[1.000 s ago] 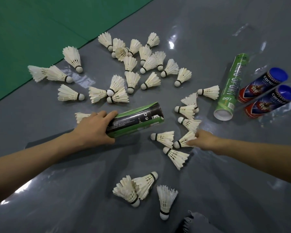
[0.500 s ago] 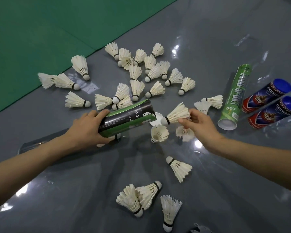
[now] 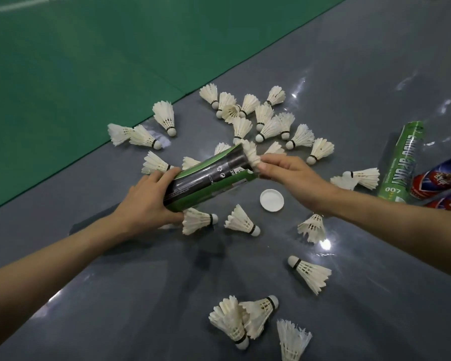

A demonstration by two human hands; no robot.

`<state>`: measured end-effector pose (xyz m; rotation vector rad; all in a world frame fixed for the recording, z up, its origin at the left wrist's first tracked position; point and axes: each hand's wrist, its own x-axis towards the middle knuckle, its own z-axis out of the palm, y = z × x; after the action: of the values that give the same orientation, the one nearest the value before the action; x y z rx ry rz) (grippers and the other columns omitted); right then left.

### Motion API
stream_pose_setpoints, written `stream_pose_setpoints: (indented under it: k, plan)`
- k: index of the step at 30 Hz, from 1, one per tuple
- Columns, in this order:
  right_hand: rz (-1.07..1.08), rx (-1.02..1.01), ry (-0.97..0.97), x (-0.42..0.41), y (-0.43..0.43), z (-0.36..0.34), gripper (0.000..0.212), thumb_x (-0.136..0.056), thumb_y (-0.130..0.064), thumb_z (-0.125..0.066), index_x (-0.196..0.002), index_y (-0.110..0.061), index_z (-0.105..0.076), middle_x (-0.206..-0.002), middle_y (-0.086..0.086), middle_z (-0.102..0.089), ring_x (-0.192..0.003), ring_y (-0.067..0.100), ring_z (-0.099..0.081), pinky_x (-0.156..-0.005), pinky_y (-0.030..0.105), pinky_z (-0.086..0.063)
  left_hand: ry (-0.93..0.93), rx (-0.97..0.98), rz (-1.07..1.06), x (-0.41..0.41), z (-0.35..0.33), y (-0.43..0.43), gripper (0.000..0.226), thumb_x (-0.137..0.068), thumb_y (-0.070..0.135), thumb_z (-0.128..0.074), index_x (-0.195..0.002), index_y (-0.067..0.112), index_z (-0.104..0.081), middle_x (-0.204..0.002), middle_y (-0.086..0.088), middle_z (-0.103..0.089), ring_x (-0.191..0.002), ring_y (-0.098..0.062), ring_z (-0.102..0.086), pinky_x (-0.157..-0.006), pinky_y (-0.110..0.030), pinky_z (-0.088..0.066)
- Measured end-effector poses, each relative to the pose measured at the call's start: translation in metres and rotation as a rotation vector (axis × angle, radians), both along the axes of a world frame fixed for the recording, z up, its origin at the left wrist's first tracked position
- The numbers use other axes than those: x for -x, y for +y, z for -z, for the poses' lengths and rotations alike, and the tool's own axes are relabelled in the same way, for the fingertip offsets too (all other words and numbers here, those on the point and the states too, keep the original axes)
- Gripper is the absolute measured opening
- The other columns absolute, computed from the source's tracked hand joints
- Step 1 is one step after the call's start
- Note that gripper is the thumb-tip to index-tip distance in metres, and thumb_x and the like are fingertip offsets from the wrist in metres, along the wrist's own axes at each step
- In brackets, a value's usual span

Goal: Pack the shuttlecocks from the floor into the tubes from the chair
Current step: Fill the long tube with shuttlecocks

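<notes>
Gripping the low end of a green-and-black tube (image 3: 208,178), L hand (image 3: 146,199) has fingers and thumb curled round it. Tube is lifted off the grey floor (image 3: 349,74) and tilted, w/ its mouth up and to the right. At that mouth sits a shuttlecock (image 3: 251,156), feathers out, cork end not visible. R hand (image 3: 284,173) pinches it btwn thumb and fingertips. White cap (image 3: 271,200) lies flat on the floor just below R hand, apart from the tube. Loose shuttlecocks (image 3: 261,121) are scattered all round: a tight bunch beyond the tube, several at left by the edge of the green mat (image 3: 89,61), some under and near the hands, a few more at bottom centre. Far right, a second green tube (image 3: 401,162) lies on the floor. Just beside it are 2 red-and-blue tubes (image 3: 438,178), partly cut off by the frame edge.
</notes>
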<state>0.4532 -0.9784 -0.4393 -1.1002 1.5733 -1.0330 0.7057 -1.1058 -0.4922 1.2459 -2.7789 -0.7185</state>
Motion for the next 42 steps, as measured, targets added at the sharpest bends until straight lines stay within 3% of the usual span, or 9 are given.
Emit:
stream_pose_setpoints:
  k: [8,13,18,24,28,31,35,37,42]
  plan:
    - [-0.397,-0.271,-0.143,-0.019,-0.026,-0.025,0.044,-0.084,-0.067,-0.047,-0.109,-0.033,-0.062,-0.112,-0.018,-0.066,-0.11,0.002,-0.059,-0.102,0.03,-0.041,0.047,0.074,0.038,-0.006,-0.008,0.001,0.096,-0.052,0.053,-0.067,-0.139,0.03,-0.032,-0.118,-0.002,-0.05,-0.104,-0.026,-0.049,-0.087,-0.046,-0.047]
    - [-0.391,-0.381,-0.203,-0.021,-0.028,-0.019,0.049,-0.085,-0.059,-0.038,-0.111,-0.026,-0.062,-0.112,-0.003,-0.068,-0.105,0.013,-0.062,-0.099,0.035,-0.046,-0.03,0.132,0.091,-0.013,-0.01,0.009,0.1,-0.056,0.063,-0.06,-0.144,0.03,-0.029,-0.122,-0.001,-0.049,-0.11,-0.026,-0.047,-0.089,-0.044,-0.046]
    - [0.007,-0.35,-0.215,-0.028,-0.021,0.01,0.032,-0.096,-0.044,-0.047,-0.096,-0.018,-0.066,-0.089,0.001,-0.069,-0.083,0.015,-0.064,-0.084,0.033,-0.052,-0.15,-0.041,0.123,-0.009,0.001,0.025,0.095,-0.065,0.054,-0.073,-0.143,0.03,-0.024,-0.127,0.0,-0.048,-0.11,-0.021,-0.048,-0.085,-0.034,-0.046]
    - [0.124,-0.129,0.238,-0.021,0.033,0.046,0.027,-0.098,-0.025,-0.049,-0.073,-0.014,-0.052,-0.068,0.002,-0.056,-0.064,0.015,-0.052,-0.067,0.029,-0.044,-0.286,-0.101,0.135,-0.024,0.011,0.026,0.093,-0.069,0.048,-0.075,-0.144,0.023,-0.024,-0.128,-0.002,-0.048,-0.104,-0.02,-0.05,-0.086,-0.034,-0.048]
    - [-0.538,-0.124,0.577,-0.039,0.081,0.072,0.014,-0.09,-0.021,-0.064,-0.1,-0.013,-0.059,-0.097,0.002,-0.059,-0.089,0.013,-0.056,-0.081,0.025,-0.044,-0.347,-0.105,0.133,-0.03,0.014,0.024,0.095,-0.069,0.05,-0.074,-0.143,0.024,-0.023,-0.128,-0.002,-0.048,-0.105,-0.021,-0.051,-0.088,-0.04,-0.05]
    - [-1.041,0.038,0.692,-0.064,0.097,0.091,0.053,-0.081,-0.022,-0.072,-0.129,-0.012,-0.052,-0.129,0.014,-0.047,-0.12,0.024,-0.042,-0.1,0.032,-0.035,-0.337,-0.106,0.122,-0.025,0.015,0.027,0.094,-0.068,0.049,-0.075,-0.143,0.024,-0.024,-0.126,-0.002,-0.048,-0.103,-0.022,-0.052,-0.086,-0.039,-0.05]
    - [-1.503,0.066,1.117,-0.079,0.099,0.115,0.085,-0.077,-0.024,-0.073,-0.147,-0.029,-0.025,-0.154,0.011,-0.015,-0.141,0.03,-0.015,-0.097,0.05,-0.038,-0.286,-0.103,0.121,-0.018,0.016,0.032,0.092,-0.068,0.047,-0.076,-0.142,0.025,-0.026,-0.121,-0.002,-0.05,-0.096,-0.021,-0.052,-0.08,-0.034,-0.049]
    - [-1.532,0.119,1.248,-0.076,0.102,0.129,0.08,-0.083,-0.017,-0.066,-0.148,-0.032,-0.021,-0.156,0.014,-0.011,-0.14,0.032,-0.02,-0.092,0.049,-0.043,-0.275,-0.105,0.12,-0.016,0.015,0.033,0.093,-0.069,0.046,-0.076,-0.143,0.025,-0.024,-0.123,-0.002,-0.05,-0.097,-0.021,-0.052,-0.079,-0.033,-0.048]
    - [-1.173,0.213,1.253,-0.052,0.088,0.148,0.062,-0.077,-0.002,-0.066,-0.133,-0.022,-0.045,-0.128,0.028,-0.048,-0.106,0.043,-0.057,-0.07,0.044,-0.056,-0.256,-0.11,0.106,-0.019,0.015,0.031,0.092,-0.07,0.043,-0.076,-0.143,0.024,-0.025,-0.125,-0.002,-0.049,-0.099,-0.022,-0.052,-0.08,-0.033,-0.048]
